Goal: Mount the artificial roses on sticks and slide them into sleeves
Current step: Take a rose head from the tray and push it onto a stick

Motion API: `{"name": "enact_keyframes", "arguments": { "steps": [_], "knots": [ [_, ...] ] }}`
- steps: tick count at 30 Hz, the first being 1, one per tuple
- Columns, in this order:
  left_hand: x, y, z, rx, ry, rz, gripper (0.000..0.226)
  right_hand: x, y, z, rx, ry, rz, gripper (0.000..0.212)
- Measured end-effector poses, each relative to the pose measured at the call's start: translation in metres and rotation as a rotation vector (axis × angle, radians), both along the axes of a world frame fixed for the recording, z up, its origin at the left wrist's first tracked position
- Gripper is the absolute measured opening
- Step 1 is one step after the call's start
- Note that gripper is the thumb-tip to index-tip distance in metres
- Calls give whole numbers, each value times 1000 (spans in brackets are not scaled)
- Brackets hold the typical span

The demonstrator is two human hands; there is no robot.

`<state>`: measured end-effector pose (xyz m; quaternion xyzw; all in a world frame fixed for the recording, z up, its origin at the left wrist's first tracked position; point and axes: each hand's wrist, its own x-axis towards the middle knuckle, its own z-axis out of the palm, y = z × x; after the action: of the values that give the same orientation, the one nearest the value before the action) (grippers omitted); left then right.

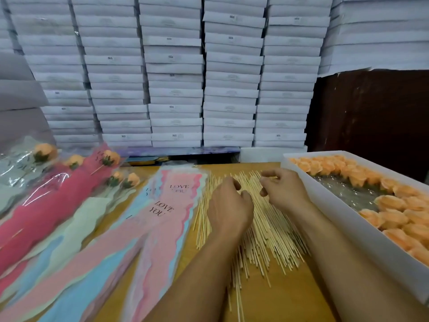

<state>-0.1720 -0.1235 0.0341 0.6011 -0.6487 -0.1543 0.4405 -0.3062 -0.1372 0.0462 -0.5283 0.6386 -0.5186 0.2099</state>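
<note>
Over the pile of sticks on the table, the left hand and right hand hover loosely curled, holding nothing clearly; roses wait in the box alongside. Best to pinch a single stick near its tip.

Head view, forward and down, seemingly close over table

peach fabric rose heads sitting packed in the long white tray on the right | thin pale wooden sticks lying fanned out in a loose pile mid-table | pink "LOVE YOU" plastic sleeves lying stacked flat just left of the sticks
</note>
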Motion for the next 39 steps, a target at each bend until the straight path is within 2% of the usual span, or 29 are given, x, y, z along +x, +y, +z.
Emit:
{"name": "enact_keyframes", "arguments": {
  "steps": [3, 5, 10, 12, 14, 16, 19, 22, 26, 29, 31, 33, 37, 39],
  "knots": [
    [-7, 6, -8, -96, -87, -42, 20, -18, -9, 10, -22, 103, -160, 24],
    [-9, 6, -8, -143, -87, -51, 19, -41, -17, 25, 22, 210, -268, 16],
    [-6, 8, -9, -145, -85, -67, 16, -109, -15, 46, 423, 717, -486, 11],
    [-5, 7, -9, -137, -72, -67, 17, -134, -10, 45, 559, 859, -562, 15],
    [-4, 6, -8, -137, -61, -64, 17, -156, -10, 42, 634, 937, -636, 29],
    [-4, 6, -8, -130, -63, -60, 17, -174, -11, 38, 707, 969, -642, 46],
    [-3, 7, -8, -115, -75, -62, 18, -197, -20, 26, 779, 975, -521, 65],
    [-4, 7, -8, -95, -84, -66, 18, -212, -29, 13, 822, 1041, -469, 64],
    [-3, 8, -7, -78, -95, -68, 17, -223, -35, 6, 752, 916, -482, 58],
    [-3, 7, -8, -84, -101, -74, 16, -223, -35, 8, 651, 789, -553, 93],
    [-3, 6, -9, -88, -105, -74, 15, -224, -37, 12, 633, 743, -485, 104],
    [-2, 5, -9, -86, -103, -68, 14, -225, -38, 17, 644, 742, -415, 89],
    [-1, 3, -11, -88, -93, -62, 12, -228, -36, 24, 625, 841, -461, 36],
    [-2, 2, -12, -92, -93, -65, 11, -228, -36, 27, 588, 873, -504, 26]
  ]
}}
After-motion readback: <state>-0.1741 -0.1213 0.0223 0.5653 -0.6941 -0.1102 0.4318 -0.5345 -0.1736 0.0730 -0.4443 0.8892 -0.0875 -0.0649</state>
